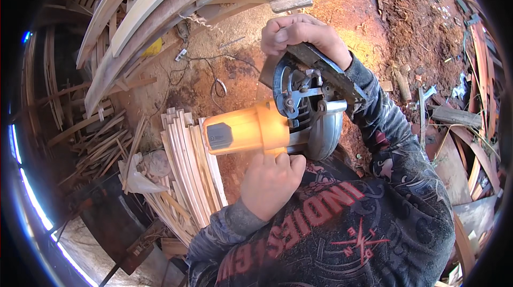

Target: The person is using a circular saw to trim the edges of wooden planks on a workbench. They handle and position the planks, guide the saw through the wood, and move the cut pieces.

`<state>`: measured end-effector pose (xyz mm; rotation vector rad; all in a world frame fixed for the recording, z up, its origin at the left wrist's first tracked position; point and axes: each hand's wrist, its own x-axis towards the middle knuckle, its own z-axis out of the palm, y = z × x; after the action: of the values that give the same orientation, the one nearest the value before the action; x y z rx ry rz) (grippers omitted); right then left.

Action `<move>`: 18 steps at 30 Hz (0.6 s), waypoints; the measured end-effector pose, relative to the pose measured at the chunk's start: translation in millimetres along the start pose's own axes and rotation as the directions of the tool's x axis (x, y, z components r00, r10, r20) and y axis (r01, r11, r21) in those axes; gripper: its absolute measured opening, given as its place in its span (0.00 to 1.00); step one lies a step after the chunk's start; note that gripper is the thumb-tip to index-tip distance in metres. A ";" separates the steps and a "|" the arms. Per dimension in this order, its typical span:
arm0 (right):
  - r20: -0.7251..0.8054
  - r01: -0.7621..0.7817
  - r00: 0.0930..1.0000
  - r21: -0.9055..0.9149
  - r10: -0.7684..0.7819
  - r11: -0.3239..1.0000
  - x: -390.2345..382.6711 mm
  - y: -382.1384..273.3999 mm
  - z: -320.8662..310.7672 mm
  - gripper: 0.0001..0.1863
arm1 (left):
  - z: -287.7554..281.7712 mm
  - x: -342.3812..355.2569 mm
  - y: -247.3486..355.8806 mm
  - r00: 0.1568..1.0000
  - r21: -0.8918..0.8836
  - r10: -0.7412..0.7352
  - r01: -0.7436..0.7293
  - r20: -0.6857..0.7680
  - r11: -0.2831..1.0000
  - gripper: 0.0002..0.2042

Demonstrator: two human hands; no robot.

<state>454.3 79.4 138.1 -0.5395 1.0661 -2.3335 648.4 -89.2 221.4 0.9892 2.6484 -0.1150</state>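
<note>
A circular saw (251,129) with a yellow motor housing is held in front of my chest, tilted so its metal base plate faces up and away. My left hand (272,183) is closed at the near side of the housing; its grip is partly hidden underneath. My right hand (307,36) curls its fingers over the far end of the dark base plate (328,71). Between plate and housing show the grey blade guard (326,132) and a curved adjusting bracket (296,97). I cannot make out the blade.
Long curved boards (160,14) lean across the upper left. A bundle of thin wood strips (187,164) lies left of the saw. A dark cable (214,68) runs over the sawdust-covered ground. Scrap planks (459,119) lie at the right.
</note>
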 end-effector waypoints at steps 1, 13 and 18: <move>0.002 -0.009 1.000 0.047 0.008 0.999 -0.4 0.7 -1.2 0.12 | 0.0 0.4 0.5 1.000 0.001 0.004 -0.004 -0.009 1.000 0.05; -0.232 0.068 0.970 -0.015 -0.070 0.998 0.6 -28.9 -19.5 0.25 | 5.5 -2.8 11.4 1.000 -0.008 0.001 -0.001 -0.029 1.000 0.05; -0.145 -0.138 0.981 -0.062 0.128 0.989 -1.9 -46.0 -18.8 0.27 | 3.8 -1.6 13.9 1.000 0.009 0.008 -0.008 -0.028 1.000 0.05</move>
<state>432.3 117.1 162.1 -0.3227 1.2160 -2.2499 659.6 -80.4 218.8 1.0109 2.6713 -0.1117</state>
